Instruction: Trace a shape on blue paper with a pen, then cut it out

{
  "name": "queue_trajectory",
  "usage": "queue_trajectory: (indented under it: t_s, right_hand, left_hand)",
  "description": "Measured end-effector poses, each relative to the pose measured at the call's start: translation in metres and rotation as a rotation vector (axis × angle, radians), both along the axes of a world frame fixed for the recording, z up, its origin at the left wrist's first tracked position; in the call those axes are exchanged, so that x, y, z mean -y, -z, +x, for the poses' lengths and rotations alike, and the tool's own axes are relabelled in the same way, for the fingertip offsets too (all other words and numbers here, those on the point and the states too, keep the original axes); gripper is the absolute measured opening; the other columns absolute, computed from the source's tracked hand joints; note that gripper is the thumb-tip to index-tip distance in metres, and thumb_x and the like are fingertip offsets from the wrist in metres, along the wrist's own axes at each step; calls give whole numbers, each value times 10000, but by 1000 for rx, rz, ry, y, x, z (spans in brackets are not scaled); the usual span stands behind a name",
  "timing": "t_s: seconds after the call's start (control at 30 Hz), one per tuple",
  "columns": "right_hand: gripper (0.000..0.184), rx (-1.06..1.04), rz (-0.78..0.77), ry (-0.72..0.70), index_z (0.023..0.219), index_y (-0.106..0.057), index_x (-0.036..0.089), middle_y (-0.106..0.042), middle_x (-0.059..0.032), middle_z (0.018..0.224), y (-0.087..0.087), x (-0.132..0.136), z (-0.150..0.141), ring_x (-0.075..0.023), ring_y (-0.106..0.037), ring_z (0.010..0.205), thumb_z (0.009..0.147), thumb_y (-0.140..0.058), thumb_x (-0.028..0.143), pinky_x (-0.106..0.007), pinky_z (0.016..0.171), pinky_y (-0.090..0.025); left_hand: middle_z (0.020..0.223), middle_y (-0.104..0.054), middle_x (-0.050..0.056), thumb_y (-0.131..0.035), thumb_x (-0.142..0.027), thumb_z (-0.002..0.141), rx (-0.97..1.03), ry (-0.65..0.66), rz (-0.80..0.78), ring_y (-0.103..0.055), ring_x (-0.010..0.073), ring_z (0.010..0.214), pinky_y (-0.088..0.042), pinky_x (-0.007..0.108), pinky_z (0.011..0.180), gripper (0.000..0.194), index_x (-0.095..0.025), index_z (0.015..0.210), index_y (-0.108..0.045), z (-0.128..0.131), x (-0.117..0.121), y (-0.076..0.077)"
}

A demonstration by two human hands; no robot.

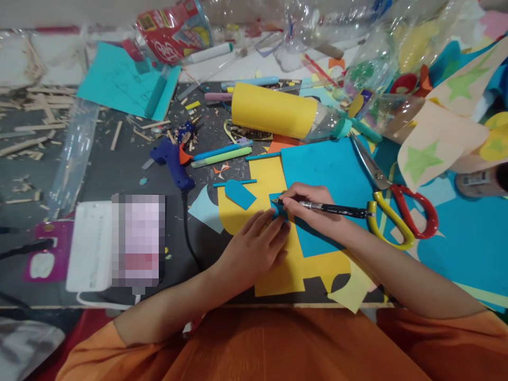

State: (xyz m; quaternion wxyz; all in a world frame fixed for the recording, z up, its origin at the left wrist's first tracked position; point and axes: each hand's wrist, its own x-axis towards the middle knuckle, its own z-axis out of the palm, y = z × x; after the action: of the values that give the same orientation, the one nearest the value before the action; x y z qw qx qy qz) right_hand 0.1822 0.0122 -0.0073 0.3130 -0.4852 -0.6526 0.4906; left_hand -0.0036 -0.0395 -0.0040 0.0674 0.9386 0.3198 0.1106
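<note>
My right hand [313, 209] is closed round a black pen [337, 209], its tip on a small blue paper piece [277, 205] at the edge of a big blue sheet [329, 174]. My left hand [256, 246] lies flat with fingers stretched, pressing that small piece and the yellow paper [278, 275] beneath. A blue cut-out shape [240, 193] lies just left of the pen tip.
Red and yellow scissors [397, 211] lie right of my hand. A blue glue gun [174, 161], markers [222, 154], a yellow paper roll [273, 110], plastic bottles [357, 69], a white box [89, 246] and wood splinters [32, 143] crowd the dark table.
</note>
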Motion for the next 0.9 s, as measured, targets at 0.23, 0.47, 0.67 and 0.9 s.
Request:
queue_trajectory:
  t_s: [0.23,0.47,0.67,0.9]
  right_hand:
    - [179,6,-13,-18,695,-563,201,-641,-13,668,3,2,1,-136,-596,613,849,-522,283,-261,558,-430]
    - [203,36,2,-69,690,-562,201,-640,-15,653,2,2,3,-137,-586,608,866,-506,285,-260,554,-415]
    - [226,22,27,-96,690,-571,192,-633,-5,636,2,1,3,-118,-564,585,876,-501,299,-233,535,-398]
    - [236,15,58,-120,724,-579,181,-620,-8,646,6,2,5,-111,-562,592,905,-503,312,-228,539,-401]
  left_hand:
    - [1162,-671,139,-543,-313,898,8,24,-19,-603,312,1162,-529,426,943,381,-74,1191,-585,-1,-2,-1]
    - [1146,-685,125,-535,-276,899,19,11,2,-614,298,1157,-539,400,934,326,-85,1153,-608,1,-3,-2]
    - [1154,-683,121,-524,-267,905,18,4,18,-609,288,1170,-540,387,931,323,-87,1159,-608,2,-3,-2]
    - [1165,-675,130,-515,-325,915,2,6,-7,-594,290,1189,-543,386,905,361,-89,1174,-602,0,-3,-2]
